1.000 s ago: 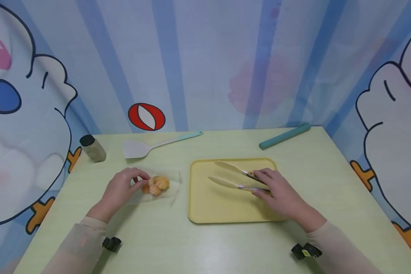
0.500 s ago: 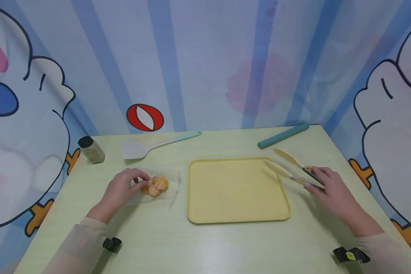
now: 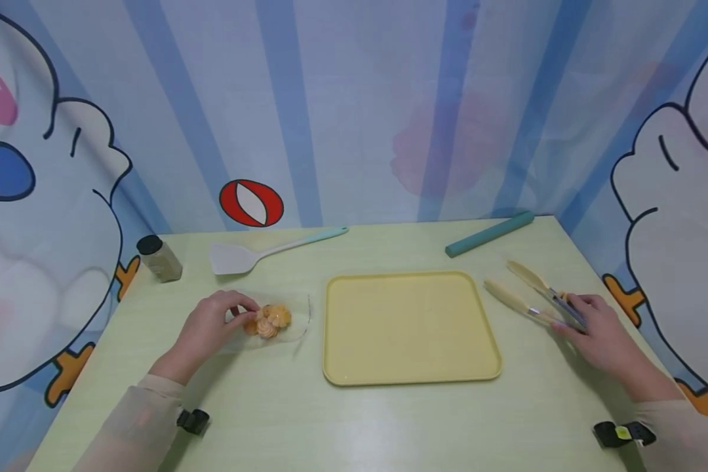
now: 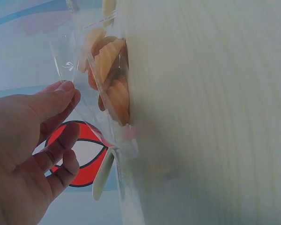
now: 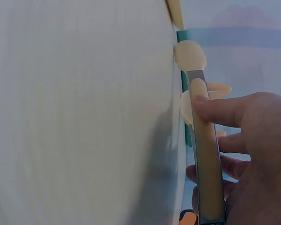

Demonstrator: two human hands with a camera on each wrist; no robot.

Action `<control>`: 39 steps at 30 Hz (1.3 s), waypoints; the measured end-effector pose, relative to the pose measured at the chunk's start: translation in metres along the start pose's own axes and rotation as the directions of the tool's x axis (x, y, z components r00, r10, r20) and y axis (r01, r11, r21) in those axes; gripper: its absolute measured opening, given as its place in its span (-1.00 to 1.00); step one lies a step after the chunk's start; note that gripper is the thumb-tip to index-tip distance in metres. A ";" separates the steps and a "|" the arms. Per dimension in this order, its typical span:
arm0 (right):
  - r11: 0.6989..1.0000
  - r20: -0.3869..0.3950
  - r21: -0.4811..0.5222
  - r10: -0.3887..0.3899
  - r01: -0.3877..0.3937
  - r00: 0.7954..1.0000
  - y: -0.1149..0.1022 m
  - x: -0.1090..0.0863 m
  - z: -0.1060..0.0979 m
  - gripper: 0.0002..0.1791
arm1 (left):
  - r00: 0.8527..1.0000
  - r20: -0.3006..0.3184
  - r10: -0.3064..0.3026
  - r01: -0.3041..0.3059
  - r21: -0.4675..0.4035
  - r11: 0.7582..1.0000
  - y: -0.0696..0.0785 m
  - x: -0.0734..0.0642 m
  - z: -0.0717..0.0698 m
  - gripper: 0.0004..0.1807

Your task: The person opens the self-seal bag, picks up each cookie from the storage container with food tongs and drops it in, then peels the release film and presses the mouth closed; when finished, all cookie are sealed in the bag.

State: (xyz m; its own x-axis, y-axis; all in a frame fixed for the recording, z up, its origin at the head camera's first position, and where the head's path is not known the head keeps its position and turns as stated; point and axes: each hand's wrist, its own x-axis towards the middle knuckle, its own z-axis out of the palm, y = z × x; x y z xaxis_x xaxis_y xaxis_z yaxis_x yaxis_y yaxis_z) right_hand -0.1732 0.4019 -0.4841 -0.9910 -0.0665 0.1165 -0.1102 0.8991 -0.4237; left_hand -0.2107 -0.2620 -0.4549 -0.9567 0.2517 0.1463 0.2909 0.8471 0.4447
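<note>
You can read no text, brand or number here. The clear bag (image 3: 297, 321) on the left of the desk (image 3: 389, 426) shows you a small white mark (image 4: 68, 65), print or glare, you cannot tell; the yellow patch (image 3: 623, 432) on the black wrist device (image 3: 609, 434), near right, is too small to read.

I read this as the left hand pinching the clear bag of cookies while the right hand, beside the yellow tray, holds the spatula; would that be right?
Not quite: the right hand holds tongs, not the spatula, which lies on the table, as the head view shows. The left hand pinches the clear bag of cookies, and the right hand is beside the yellow tray.
</note>
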 end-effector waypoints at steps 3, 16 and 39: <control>1.000 0.035 -0.003 0.027 -0.027 0.999 0.002 0.001 0.001 -0.13 | 1.000 0.001 0.009 -0.009 -0.007 1.000 -0.001 0.000 0.001 -0.88; 0.992 0.107 -0.114 0.060 -0.047 0.992 0.009 0.013 -0.005 0.03 | 1.000 0.014 0.004 -0.004 -0.026 1.000 0.000 0.003 0.005 -0.87; 0.950 -0.134 -0.048 -0.313 0.309 0.940 -0.112 0.037 0.019 -0.31 | 0.987 0.154 0.039 -0.052 0.080 0.995 0.020 0.016 -0.009 -0.86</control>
State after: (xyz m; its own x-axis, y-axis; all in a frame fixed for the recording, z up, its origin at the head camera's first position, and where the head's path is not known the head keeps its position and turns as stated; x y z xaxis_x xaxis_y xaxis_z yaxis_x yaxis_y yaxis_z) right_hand -0.1985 0.2902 -0.4494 -0.8871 -0.2857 0.3626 -0.4072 0.8543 -0.3232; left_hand -0.2206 -0.2454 -0.4360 -0.9351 0.3535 0.0256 0.3380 0.8678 0.3642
